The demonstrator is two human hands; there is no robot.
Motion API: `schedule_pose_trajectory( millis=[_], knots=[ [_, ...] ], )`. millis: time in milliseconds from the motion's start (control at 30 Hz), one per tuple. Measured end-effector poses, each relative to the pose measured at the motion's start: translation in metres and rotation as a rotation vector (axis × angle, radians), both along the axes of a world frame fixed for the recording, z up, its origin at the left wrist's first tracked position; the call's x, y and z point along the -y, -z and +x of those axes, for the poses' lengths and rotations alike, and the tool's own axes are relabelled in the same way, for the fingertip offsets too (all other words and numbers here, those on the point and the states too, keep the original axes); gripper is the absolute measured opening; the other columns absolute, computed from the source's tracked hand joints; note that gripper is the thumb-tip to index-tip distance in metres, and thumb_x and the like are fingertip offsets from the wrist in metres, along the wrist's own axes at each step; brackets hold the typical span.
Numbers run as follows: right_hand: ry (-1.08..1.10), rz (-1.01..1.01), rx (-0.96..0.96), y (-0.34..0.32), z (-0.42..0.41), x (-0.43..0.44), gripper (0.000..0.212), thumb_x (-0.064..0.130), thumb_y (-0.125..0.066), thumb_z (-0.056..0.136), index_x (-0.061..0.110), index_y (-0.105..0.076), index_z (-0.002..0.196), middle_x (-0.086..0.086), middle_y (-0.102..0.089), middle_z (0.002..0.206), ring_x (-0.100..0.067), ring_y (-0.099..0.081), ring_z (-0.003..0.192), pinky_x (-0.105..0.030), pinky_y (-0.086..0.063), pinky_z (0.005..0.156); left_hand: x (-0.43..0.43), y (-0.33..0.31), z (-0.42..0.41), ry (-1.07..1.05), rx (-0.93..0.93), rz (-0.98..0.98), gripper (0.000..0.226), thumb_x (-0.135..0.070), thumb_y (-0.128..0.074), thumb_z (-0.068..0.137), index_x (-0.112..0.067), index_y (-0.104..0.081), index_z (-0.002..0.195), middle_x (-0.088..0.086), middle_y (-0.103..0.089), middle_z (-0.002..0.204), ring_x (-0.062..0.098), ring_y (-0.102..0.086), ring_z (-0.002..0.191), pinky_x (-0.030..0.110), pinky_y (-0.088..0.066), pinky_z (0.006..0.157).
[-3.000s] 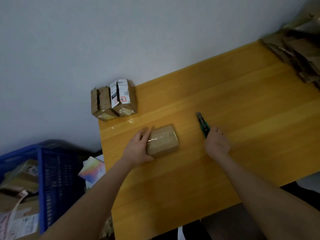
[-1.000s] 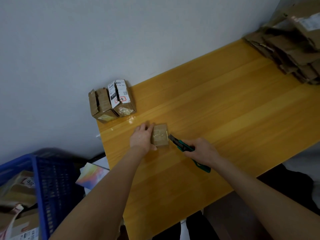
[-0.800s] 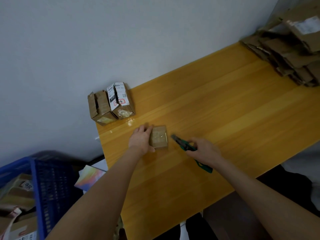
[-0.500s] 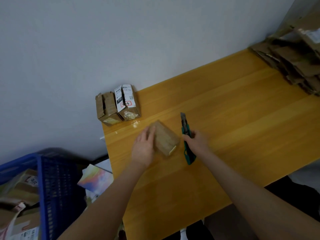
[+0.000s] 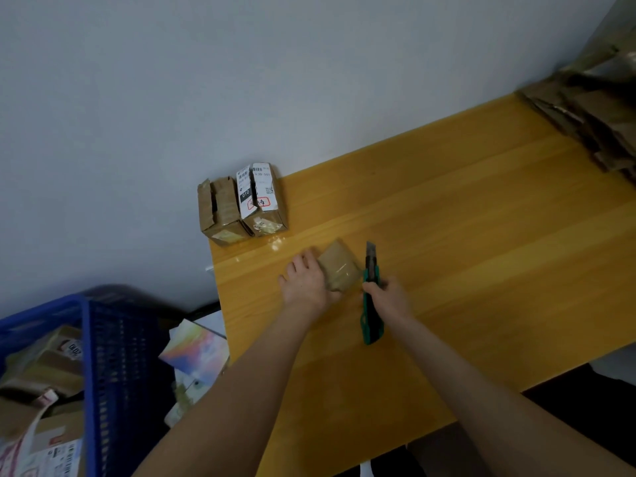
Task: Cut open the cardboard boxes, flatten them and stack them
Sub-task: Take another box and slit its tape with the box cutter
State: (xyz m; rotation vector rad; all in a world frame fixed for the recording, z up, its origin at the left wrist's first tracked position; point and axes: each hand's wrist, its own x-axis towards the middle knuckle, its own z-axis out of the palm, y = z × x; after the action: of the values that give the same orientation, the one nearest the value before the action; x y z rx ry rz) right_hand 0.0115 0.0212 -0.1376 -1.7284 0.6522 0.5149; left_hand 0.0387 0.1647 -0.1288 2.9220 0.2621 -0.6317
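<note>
A small taped cardboard box lies tilted on the yellow wooden table. My left hand grips its left side. My right hand is closed around a green utility knife, blade pointing away from me, just right of the box. Two more small boxes stand at the table's back left corner against the wall: a plain brown box and a box with a white label.
A pile of flattened cardboard lies at the table's far right. A blue plastic crate holding parcels stands on the floor at the left, with a colourful packet beside it. The table's left edge runs close to my left arm.
My right hand picked the knife up from the table and brought it to the box. The box was turned on end and then tipped to a tilt under my left hand.
</note>
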Motion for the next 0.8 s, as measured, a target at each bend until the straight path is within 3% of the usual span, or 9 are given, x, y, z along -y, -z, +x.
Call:
schedule_pose_trajectory(
  millis=[167,333,467,700,800],
  knots=[
    [-0.254,-0.233,0.144,-0.009,0.002,0.028,0.037,0.026,-0.057,0.093,0.019,-0.046,0.128,0.005,-0.054,0.090,-0.009,-0.054,0.073,-0.023,-0.041,0.053,-0.006,-0.004,0.001,0.216,0.062,0.136,0.106,-0.044,-0.074,0.077,-0.013,-0.006,0.152,0.010,-0.028,0.146,0.030,-0.031,0.135,0.046,-0.028,0.113],
    [-0.580,-0.514,0.206,-0.016,0.000,0.042,0.050,0.037,-0.055,0.092,0.034,-0.040,0.139,0.003,-0.059,0.094,-0.015,-0.059,0.072,-0.025,-0.045,0.052,-0.021,-0.007,0.001,0.226,0.004,0.060,0.096,-0.019,-0.069,0.086,-0.022,-0.002,0.155,0.000,-0.016,0.159,0.028,-0.016,0.146,0.045,-0.024,0.118],
    [-0.611,-0.536,0.213,-0.013,0.004,0.044,0.052,0.039,-0.055,0.091,0.036,-0.041,0.140,0.006,-0.058,0.092,-0.011,-0.058,0.069,-0.023,-0.041,0.048,-0.025,-0.009,0.007,0.248,-0.009,0.022,0.100,-0.016,-0.074,0.081,-0.024,-0.006,0.155,-0.002,-0.020,0.159,0.025,-0.020,0.145,0.041,-0.028,0.116],
    [-0.651,-0.363,0.229,-0.007,0.022,0.039,0.047,0.027,-0.057,0.090,0.035,-0.051,0.136,0.000,-0.066,0.098,-0.018,-0.061,0.080,-0.031,-0.052,0.062,-0.028,-0.007,0.009,0.259,-0.016,0.003,0.107,-0.021,-0.080,0.076,-0.025,-0.008,0.155,-0.004,-0.019,0.160,0.024,-0.018,0.146,0.037,-0.025,0.117],
    [-0.632,-0.254,0.248,-0.005,0.023,0.044,0.050,0.022,-0.060,0.089,0.032,-0.051,0.138,0.006,-0.065,0.093,-0.006,-0.056,0.070,-0.014,-0.042,0.050,-0.030,-0.005,0.009,0.265,-0.009,0.009,0.108,-0.023,-0.081,0.074,-0.025,-0.008,0.155,-0.004,-0.020,0.159,0.024,-0.019,0.146,0.038,-0.027,0.116]
  ],
)
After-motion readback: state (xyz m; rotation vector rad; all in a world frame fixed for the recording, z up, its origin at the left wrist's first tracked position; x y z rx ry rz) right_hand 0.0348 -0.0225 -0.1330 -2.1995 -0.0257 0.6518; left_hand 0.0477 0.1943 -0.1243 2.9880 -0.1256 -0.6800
